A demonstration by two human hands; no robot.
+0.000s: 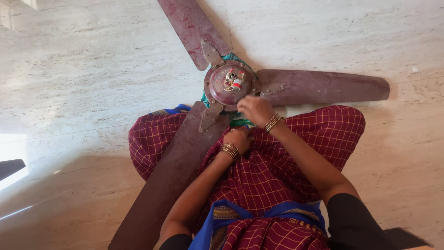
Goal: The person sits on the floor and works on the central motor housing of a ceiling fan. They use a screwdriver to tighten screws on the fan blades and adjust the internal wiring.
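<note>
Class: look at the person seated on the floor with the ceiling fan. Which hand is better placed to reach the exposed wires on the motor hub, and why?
Probably the right hand: it rests at the rim of the motor hub, beside the wires. The left hand sits lower, in the lap.

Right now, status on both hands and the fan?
Right hand on ceiling fan motor hub edge. Left hand tucked by lap under the hub, grip unclear. Three blades attached; one blade lies over lap.

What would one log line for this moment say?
right hand: on dark red metal ceiling fan hub | left hand: in lap, beside blade
</note>
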